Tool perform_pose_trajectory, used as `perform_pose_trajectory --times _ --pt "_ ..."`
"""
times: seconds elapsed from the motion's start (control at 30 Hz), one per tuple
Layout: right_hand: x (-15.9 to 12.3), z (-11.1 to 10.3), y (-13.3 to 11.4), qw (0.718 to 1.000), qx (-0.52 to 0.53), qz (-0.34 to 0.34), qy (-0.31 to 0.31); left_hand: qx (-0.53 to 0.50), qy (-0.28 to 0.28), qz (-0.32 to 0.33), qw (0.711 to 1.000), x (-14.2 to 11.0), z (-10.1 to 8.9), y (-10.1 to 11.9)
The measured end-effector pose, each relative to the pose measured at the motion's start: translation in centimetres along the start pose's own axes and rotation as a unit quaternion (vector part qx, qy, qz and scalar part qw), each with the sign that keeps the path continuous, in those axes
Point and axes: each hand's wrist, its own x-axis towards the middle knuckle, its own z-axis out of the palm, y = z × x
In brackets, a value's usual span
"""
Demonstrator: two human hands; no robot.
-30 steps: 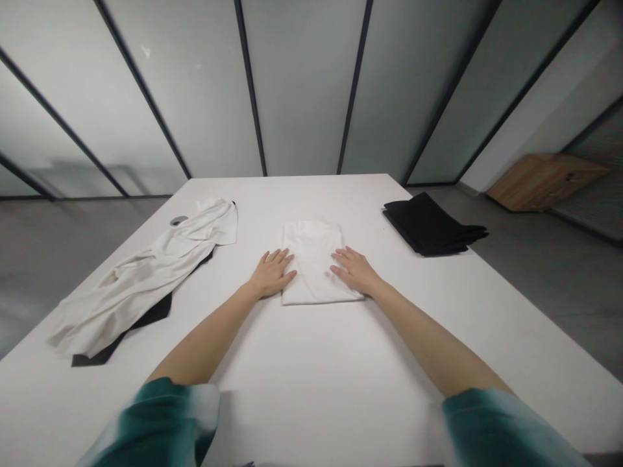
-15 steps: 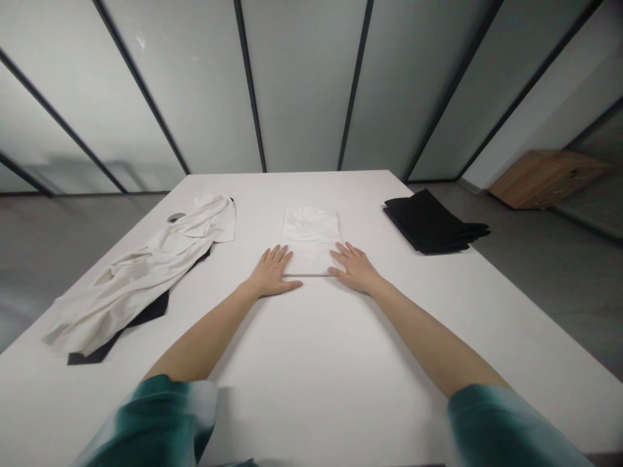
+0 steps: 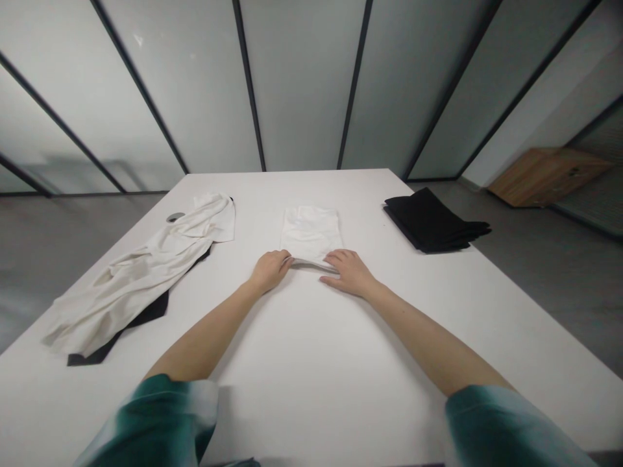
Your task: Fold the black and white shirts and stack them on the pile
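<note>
A folded white cloth point(image 3: 310, 230) lies in the middle of the white table point(image 3: 316, 363). My left hand point(image 3: 269, 270) is curled at the cloth's near left corner, fingers pinching its edge. My right hand point(image 3: 346, 273) grips the near right corner, fingers bent over the slightly lifted edge. Both forearms reach forward from teal sleeves.
A crumpled white garment point(image 3: 141, 272) lies over a black one point(image 3: 146, 316) on the left side of the table, next to a round grommet point(image 3: 175, 217). A folded black cloth stack point(image 3: 431, 220) sits at the right. A wooden cabinet point(image 3: 545, 175) stands on the floor beyond.
The white cloth was pushed away from me and looks shorter. My hands went from lying flat beside it to curling their fingers around its near edge, lifting that edge a little.
</note>
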Motion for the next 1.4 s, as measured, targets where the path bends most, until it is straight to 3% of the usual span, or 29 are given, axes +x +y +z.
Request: perform_pose_trajectory --times 0.1,0.33,0.47,0.63,0.73,0.83,0.93,1.03,1.13,1.23,1.3,1.4 --pt "0.0 0.0 0.9 1.0 -0.016 0.008 0.017 -0.005 0.009 -0.031 0.999 0.1 -0.1 -0.3" --pt "-0.1 0.1 3.1 0.994 0.014 0.028 0.108 0.044 -0.056 0.084 0.994 -0.4 -1.2 -0.3" --pt "-0.3 -0.9 2.9 0.985 0.089 0.024 0.144 0.041 -0.037 0.074 0.996 -0.7 -2.1 0.2" --pt "-0.6 -5.0 2.1 0.969 0.223 0.061 0.088 -0.115 0.01 0.045 0.992 -0.6 -5.6 0.9" --pt "0.6 -6.8 2.1 0.947 0.283 0.111 0.105 -0.211 0.053 0.012 0.976 1.0 -7.2 0.9" --pt "3.1 -6.5 2.3 0.937 0.274 0.176 0.123 -0.25 0.066 -0.047 0.965 3.7 -6.4 0.1" --pt "5.1 -4.7 2.5 0.946 0.164 0.271 0.063 -0.242 0.042 -0.117 0.962 6.1 -3.9 -0.9" --pt "5.4 -3.1 2.4 0.95 0.054 0.306 -0.015 -0.166 0.002 -0.178 0.97 6.9 -1.6 -1.1" --pt "4.7 -2.6 1.9 0.96 -0.013 0.281 -0.005 -0.069 0.037 -0.165 0.983 6.1 -0.6 -0.1" --pt "4.0 -2.6 1.0 0.983 -0.027 0.173 0.049 0.0 0.078 -0.043 0.996 4.2 -0.5 1.5" --pt "3.3 -2.3 0.3 0.995 -0.016 0.094 0.025 0.037 0.023 0.023 0.999 2.8 -0.3 2.4" --pt "2.0 -1.3 -0.3 0.996 -0.017 0.064 -0.055 0.079 -0.089 0.034 0.992 0.9 0.0 2.7"
